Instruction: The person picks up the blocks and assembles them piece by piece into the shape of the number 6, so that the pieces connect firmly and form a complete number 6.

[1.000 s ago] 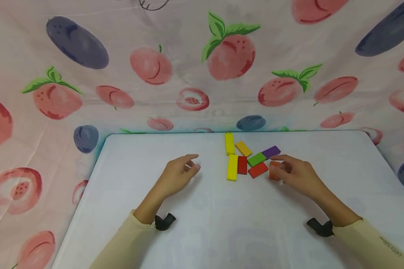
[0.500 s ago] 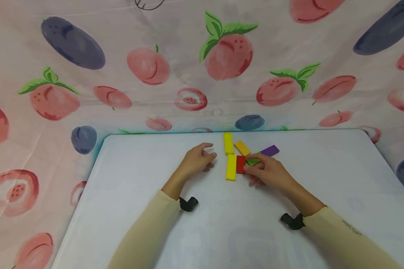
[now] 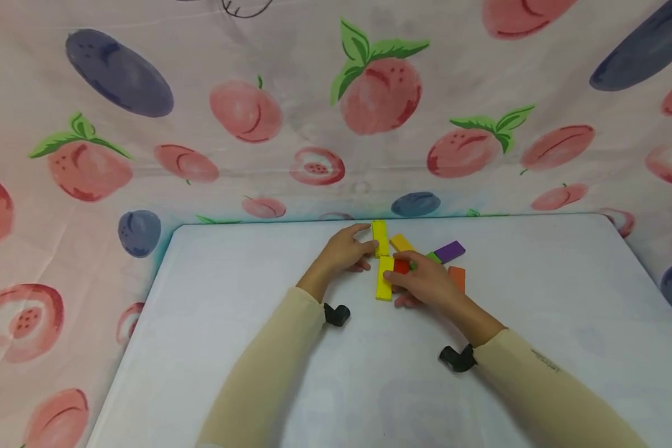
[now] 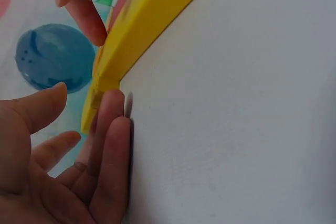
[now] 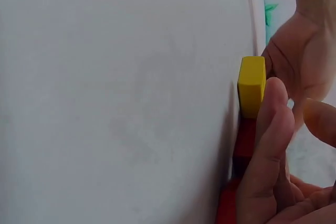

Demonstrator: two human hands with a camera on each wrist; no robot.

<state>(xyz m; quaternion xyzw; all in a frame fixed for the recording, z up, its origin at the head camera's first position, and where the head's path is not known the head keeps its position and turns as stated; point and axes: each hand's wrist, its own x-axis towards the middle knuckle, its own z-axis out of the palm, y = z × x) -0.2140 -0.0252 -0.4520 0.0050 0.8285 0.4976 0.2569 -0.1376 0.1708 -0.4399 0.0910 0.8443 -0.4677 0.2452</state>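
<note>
In the head view, two yellow blocks lie end to end: the far yellow block and the near yellow block. My left hand is at the far one's left side, its thumb overlapping that block and its fingers loosely bent. My right hand is over a red block, thumb across the near yellow block's edge. Its straight fingers lie alongside the yellow block in the right wrist view. Another red block shows there, hidden beneath the hand in the head view.
Around the right hand lie an amber block, a partly covered green block, a purple block and an orange block. The white table ends at a fruit-print cloth behind.
My left hand has moved right and away from me to the far yellow block. My right hand has left the orange block and moved left over the red and green blocks.
</note>
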